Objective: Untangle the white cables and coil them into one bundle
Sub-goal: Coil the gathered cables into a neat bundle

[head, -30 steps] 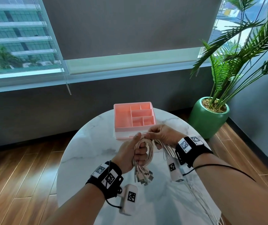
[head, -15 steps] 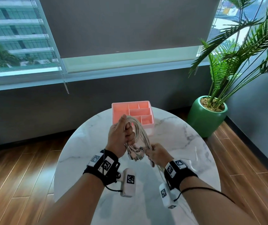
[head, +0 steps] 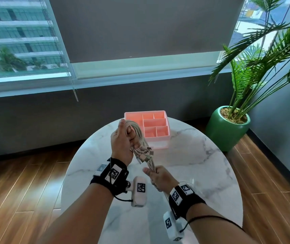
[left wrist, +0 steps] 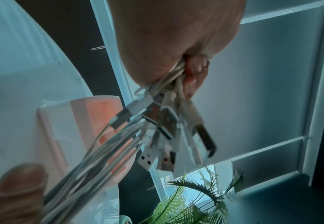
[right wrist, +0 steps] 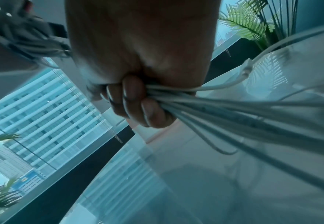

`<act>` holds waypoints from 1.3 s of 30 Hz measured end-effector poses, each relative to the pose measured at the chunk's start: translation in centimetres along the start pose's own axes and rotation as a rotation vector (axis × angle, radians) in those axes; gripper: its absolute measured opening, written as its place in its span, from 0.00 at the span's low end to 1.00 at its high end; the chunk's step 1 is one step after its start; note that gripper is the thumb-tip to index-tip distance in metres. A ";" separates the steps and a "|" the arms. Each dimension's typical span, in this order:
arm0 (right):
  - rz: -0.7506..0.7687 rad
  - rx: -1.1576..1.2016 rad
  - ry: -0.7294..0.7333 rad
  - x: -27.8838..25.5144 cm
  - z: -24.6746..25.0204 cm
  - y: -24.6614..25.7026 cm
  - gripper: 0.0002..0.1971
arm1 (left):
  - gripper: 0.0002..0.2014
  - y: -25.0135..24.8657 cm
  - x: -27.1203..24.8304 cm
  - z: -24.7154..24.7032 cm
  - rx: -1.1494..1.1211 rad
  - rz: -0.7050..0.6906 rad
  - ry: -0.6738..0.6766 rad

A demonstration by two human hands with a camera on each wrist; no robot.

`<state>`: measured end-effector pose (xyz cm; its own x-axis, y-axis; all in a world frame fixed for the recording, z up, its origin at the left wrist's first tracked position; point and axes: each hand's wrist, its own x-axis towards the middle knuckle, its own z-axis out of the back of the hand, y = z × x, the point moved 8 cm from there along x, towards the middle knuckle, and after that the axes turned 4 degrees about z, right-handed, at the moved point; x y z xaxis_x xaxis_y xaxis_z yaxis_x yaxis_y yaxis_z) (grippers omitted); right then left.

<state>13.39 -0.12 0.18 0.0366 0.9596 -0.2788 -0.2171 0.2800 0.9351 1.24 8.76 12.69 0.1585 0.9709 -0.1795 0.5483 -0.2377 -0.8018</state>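
Note:
Several white cables (head: 141, 138) run as one bunch between my two hands above the round marble table (head: 193, 155). My left hand (head: 123, 140) is raised and grips the looped top of the bunch, with a cluster of USB plugs (left wrist: 168, 133) hanging below its fist. Lower and nearer to me, my right hand (head: 155, 176) grips the same strands in a fist (right wrist: 138, 98). Below the right hand the cables (right wrist: 253, 115) trail off toward the table's near right side, where their ends are hidden.
A pink divided organiser tray (head: 155, 128) stands at the table's far side, just behind my left hand. A palm in a green pot (head: 226, 129) is on the wooden floor to the right. A window and roller blind fill the far wall.
My left hand lifted the looped bunch higher and away from me. My right hand dropped from beside the left hand and slid down the strands to a lower grip.

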 end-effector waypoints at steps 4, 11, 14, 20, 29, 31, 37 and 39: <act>-0.010 0.073 0.070 -0.8 -2.5 -0.6 0.16 | 0.24 -0.5 0.2 0.4 0.025 -0.056 -0.070; -0.153 -0.175 0.253 -2.2 -4.7 -2.0 0.09 | 0.23 0.5 0.8 3.1 0.055 -0.164 -0.227; -0.266 -0.303 0.309 -3.0 -4.7 -1.8 0.11 | 0.23 1.4 0.5 3.2 -0.002 -0.173 -0.286; -0.284 -0.463 0.446 -4.2 -5.6 -1.8 0.20 | 0.23 2.5 0.8 3.2 -0.049 -0.173 -0.325; -0.058 -0.694 0.465 -4.1 -2.1 2.5 0.19 | 0.17 3.7 -0.4 4.7 0.437 -0.298 -0.059; -0.052 -0.709 0.473 -3.9 -1.3 3.4 0.16 | 0.17 4.8 -0.4 4.7 0.534 -0.277 0.026; 0.032 -0.709 0.520 -3.5 -0.2 7.8 0.07 | 0.28 8.8 -0.5 2.9 0.740 -0.111 0.325; 0.082 -0.709 0.492 -3.0 0.8 9.1 0.07 | 0.38 9.6 -0.6 2.7 0.776 -0.037 0.397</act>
<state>12.06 -0.40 9.74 -0.3960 0.8100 -0.4325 -0.7634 -0.0287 0.6452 4.20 5.96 3.57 0.5051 0.8616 -0.0497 -0.1329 0.0208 -0.9909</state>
